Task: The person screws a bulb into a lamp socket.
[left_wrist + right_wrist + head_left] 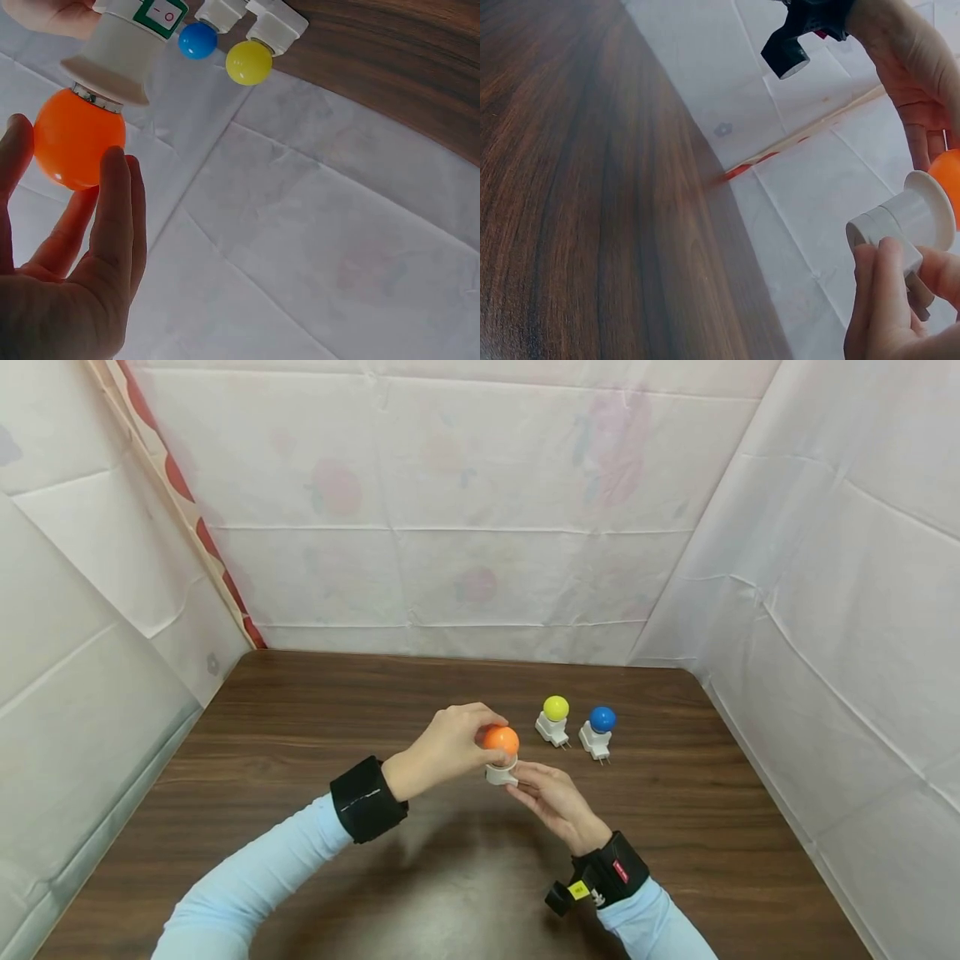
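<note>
An orange light bulb sits in a white plug-in lamp socket, held above the table. My left hand pinches the bulb between thumb and fingers. In the left wrist view a strip of the metal screw base shows between bulb and socket rim. The right hand grips the socket by its plug part, low on its side; the right wrist view shows the fingers around that block. A green-edged switch is on the socket's body.
On the table, right of and beyond my hands, lie a yellow bulb and a blue bulb, each in a white socket with metal prongs. White sheets hang behind and on both sides.
</note>
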The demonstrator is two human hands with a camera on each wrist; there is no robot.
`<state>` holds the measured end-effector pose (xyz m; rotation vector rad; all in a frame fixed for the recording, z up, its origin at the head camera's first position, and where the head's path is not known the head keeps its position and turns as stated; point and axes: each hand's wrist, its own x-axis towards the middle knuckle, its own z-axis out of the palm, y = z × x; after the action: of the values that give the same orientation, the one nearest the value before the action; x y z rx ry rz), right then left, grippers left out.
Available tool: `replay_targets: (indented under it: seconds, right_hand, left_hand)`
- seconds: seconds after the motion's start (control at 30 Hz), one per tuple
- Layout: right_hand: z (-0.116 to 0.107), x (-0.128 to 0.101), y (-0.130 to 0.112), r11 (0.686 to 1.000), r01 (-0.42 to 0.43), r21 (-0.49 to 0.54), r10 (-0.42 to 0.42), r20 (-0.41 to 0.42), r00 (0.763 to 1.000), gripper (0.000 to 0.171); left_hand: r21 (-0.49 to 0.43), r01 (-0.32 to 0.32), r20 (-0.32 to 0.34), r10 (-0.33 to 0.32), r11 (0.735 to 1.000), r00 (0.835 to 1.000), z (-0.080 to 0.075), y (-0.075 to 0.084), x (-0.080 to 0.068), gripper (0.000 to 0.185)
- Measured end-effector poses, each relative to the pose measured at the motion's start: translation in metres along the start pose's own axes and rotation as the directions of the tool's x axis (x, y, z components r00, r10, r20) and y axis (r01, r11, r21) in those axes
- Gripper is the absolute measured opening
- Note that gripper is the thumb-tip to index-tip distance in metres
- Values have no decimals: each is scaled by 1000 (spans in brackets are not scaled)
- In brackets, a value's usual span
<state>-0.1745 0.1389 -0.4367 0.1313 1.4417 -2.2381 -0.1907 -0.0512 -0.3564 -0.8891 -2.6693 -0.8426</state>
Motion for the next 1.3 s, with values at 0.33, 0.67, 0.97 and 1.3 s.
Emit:
replay_targets:
  seconds: [0.33,0.67,0.97,1.3]
  right_hand:
    - [1,-3,-3,1000,-25,-14,25,1,1000,49]
    - [3,-4,-4,999,-39,-21,39,-7,999,49]
    - [2,-3,-5,1000,-7,4,7,-19,1000,51]
    - [1,-5,-2,1000,-13,0,13,-20,1000,51]
  left_hand:
    - [-362,-32,184,105,932,977,-7,-21,3,42]
    - [-514,-39,216,174,857,961,-3,-35,3,48]
    - [-423,7,-85,-47,906,995,22,-11,-14,58]
    - [-465,-42,-115,-13,884,993,29,-13,-16,51]
